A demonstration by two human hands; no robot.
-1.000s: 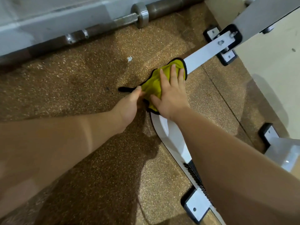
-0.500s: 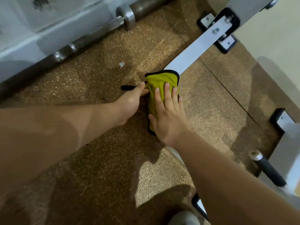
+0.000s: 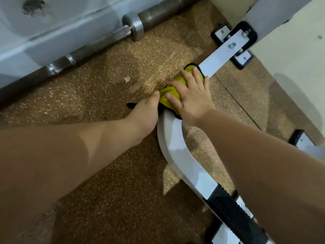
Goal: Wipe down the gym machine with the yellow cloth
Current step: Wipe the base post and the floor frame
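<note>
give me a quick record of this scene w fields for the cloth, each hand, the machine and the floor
cloth: yellow cloth, bunched on the white frame bar
right hand: flat on the cloth, fingers straight, pressing
left hand: beside the cloth, thumb touching it; fingers hidden
floor: speckled brown mat, barbell by the wall, small white scrap

A grey steel barbell (image 3: 135, 27) lies along the white wall (image 3: 52, 37) on brown speckled rubber flooring (image 3: 98, 106), a small pale scrap (image 3: 127, 79) nearby.
</note>
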